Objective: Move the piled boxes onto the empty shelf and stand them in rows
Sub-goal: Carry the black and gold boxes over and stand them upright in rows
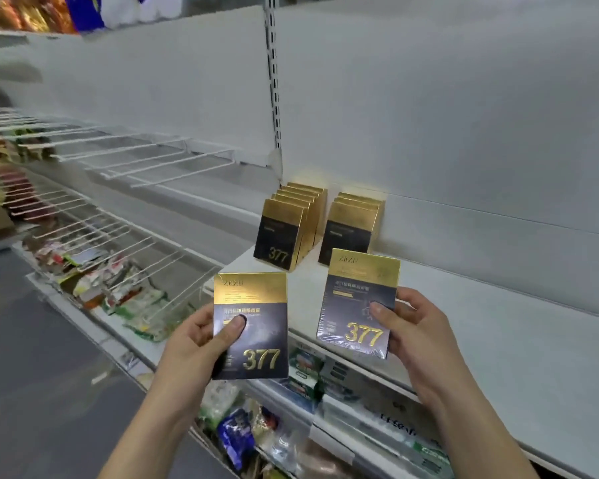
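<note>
Boxes (277, 243) in black and gold are partly onto the shelf (481, 323). A longer row (293, 210) stands upright at the back of the shelf, at its left end just under the slotted post (274, 81). A shorter row (355, 219) stands just beside it, further along the shelf to the right. Both rows face forward, and the back boxes lean against or sit close to the shelf's rear panel; I cannot tell which.

Two more boxes are on their way. The left hand (201, 335) grips the left-hand box (251, 326) in front of the shelf's front edge, thumb pressed on its face and fingers curled behind it. The right hand (412, 326) holds the right-hand box (358, 302) the same way, over the front of the shelf and just ahead of the shorter row. Neither box touches the shelf yet.

By my reckoning the job is under way but far from finished: most of the shelf to the right of the rows is bare, and the pile is out of view, so what remains cannot be counted.

Left of the shelf run bare wire racks (135, 160); below them and under the shelf lie mixed packets (132, 299).
</note>
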Demonstrator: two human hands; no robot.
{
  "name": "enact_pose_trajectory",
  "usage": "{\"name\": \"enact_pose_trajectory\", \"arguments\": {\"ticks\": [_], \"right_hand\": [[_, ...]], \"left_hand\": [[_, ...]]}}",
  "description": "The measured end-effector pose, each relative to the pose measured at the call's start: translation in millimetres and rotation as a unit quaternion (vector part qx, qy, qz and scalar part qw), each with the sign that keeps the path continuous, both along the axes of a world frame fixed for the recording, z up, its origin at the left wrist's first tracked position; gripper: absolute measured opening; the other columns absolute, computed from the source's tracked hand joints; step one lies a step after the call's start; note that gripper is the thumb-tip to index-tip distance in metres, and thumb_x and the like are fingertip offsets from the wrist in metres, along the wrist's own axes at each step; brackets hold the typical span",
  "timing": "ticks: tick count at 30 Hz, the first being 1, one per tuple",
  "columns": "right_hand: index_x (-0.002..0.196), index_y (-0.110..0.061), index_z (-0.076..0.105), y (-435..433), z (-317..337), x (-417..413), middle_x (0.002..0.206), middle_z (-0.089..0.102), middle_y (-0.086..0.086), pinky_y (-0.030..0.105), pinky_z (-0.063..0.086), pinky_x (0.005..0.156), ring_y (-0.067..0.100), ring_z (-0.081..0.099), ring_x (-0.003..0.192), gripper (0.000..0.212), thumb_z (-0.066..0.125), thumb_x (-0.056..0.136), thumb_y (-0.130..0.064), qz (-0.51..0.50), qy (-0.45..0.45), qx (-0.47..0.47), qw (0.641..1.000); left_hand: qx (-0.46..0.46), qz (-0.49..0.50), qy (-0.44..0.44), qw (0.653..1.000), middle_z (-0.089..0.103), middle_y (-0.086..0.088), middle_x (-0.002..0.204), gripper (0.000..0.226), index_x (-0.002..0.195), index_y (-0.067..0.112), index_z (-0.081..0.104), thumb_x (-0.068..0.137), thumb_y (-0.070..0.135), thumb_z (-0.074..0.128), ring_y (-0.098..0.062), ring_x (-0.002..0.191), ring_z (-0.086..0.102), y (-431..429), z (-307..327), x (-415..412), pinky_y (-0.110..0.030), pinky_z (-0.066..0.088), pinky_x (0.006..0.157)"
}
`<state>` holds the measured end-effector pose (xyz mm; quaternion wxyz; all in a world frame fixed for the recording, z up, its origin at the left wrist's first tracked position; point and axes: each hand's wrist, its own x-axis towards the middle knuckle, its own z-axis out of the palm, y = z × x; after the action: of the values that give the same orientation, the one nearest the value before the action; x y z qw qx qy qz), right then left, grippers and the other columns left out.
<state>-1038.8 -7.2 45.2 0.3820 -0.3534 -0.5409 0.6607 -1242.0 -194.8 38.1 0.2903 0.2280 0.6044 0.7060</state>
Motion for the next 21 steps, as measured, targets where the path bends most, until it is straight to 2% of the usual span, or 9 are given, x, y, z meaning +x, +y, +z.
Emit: {"name": "enact_pose_trajectory", "arguments": {"ticks": [2,3,5,6,9,14,16,19,21], "right_hand": [[0.11,-0.014,0.067,8.9,0.8,-14.9,0.098,0.078,0.011,0.044,0.062,0.076,0.032,0.077,0.088,0.025,0.071,0.089,0.0,-0.018,0.005,-0.007,1.0],[0.109,-0.014,0.067,13.5,2.0,-23.0,0.098,0.078,0.011,0.043,0.061,0.075,0.031,0.077,0.087,0.025,0.071,0.089,0.0,-0.024,0.004,-0.006,1.0],[0.11,-0.014,0.067,24.1,1.7,-37.4,0.1,0.078,0.01,0.041,0.06,0.074,0.03,0.077,0.089,0.025,0.072,0.089,-0.001,-0.042,-0.006,-0.001,0.999],[0.111,-0.015,0.067,28.8,1.3,-44.2,0.101,0.078,0.01,0.04,0.06,0.074,0.03,0.077,0.09,0.026,0.072,0.089,-0.002,-0.053,-0.01,0.001,0.999],[0.114,-0.019,0.066,38.9,0.3,-60.8,0.105,0.078,0.005,0.042,0.061,0.077,0.027,0.076,0.093,0.028,0.073,0.09,-0.008,-0.081,-0.034,0.01,0.996],[0.116,-0.027,0.063,49.4,-0.5,-87.6,0.113,0.074,-0.001,0.045,0.061,0.088,0.023,0.072,0.102,0.028,0.074,0.091,-0.02,-0.16,-0.073,0.031,0.984],[0.118,-0.028,0.061,49.1,1.4,-99.5,0.112,0.071,-0.006,0.037,0.06,0.083,0.018,0.069,0.103,0.029,0.073,0.092,-0.022,-0.193,-0.1,0.049,0.975],[0.119,-0.03,0.061,47.6,2.0,-114.7,0.103,0.066,-0.016,0.017,0.05,0.069,0.005,0.064,0.095,0.029,0.071,0.093,-0.023,-0.233,-0.158,0.093,0.955],[0.125,-0.028,0.062,47.7,-2.3,-119.6,0.105,0.066,-0.014,0.01,0.045,0.066,-0.001,0.061,0.09,0.035,0.073,0.092,-0.028,-0.26,-0.228,0.136,0.928]], "left_hand": [[0.004,-0.025,0.009,1.0,0.079,-0.01,0.108,0.037,0.111,0.019,0.073,0.076,0.029,0.078,-0.035,0.099,0.075,14.0,8.6,-16.4,-0.049,0.055,0.091],[0.01,-0.04,0.012,0.999,0.079,-0.01,0.109,0.045,0.11,0.02,0.074,0.07,0.039,0.085,-0.034,0.1,0.075,21.0,11.6,-25.3,-0.049,0.054,0.093],[0.01,-0.063,0.012,0.998,0.078,-0.009,0.11,0.071,0.107,0.026,0.076,0.046,0.059,0.094,-0.031,0.099,0.076,35.2,13.0,-41.7,-0.05,0.053,0.095],[0.011,-0.073,0.007,0.997,0.078,-0.009,0.11,0.077,0.106,0.028,0.077,0.039,0.063,0.095,-0.03,0.098,0.076,42.5,11.7,-49.7,-0.052,0.053,0.096],[0.01,-0.13,-0.002,0.991,0.078,-0.008,0.112,0.078,0.107,0.033,0.076,0.038,0.063,0.094,-0.03,0.103,0.075,64.5,6.6,-70.2,-0.057,0.05,0.101],[0.008,-0.207,-0.003,0.978,0.078,-0.005,0.111,0.076,0.102,0.038,0.077,0.033,0.066,0.093,-0.025,0.104,0.075,98.1,6.6,-104.7,-0.057,0.049,0.103],[0.009,-0.252,-0.004,0.968,0.078,-0.005,0.111,0.075,0.102,0.039,0.076,0.034,0.067,0.093,-0.024,0.105,0.074,106.4,6.2,-117.7,-0.055,0.048,0.105],[0.013,-0.28,-0.014,0.96,0.078,-0.005,0.111,0.075,0.102,0.038,0.077,0.035,0.067,0.093,-0.023,0.107,0.074,117.6,5.9,-132.8,-0.053,0.049,0.104],[0.01,-0.304,-0.013,0.952,0.078,-0.005,0.111,0.071,0.102,0.036,0.077,0.04,0.065,0.093,-0.023,0.106,0.074,120.8,4.6,-138.6,-0.051,0.052,0.1]]}}
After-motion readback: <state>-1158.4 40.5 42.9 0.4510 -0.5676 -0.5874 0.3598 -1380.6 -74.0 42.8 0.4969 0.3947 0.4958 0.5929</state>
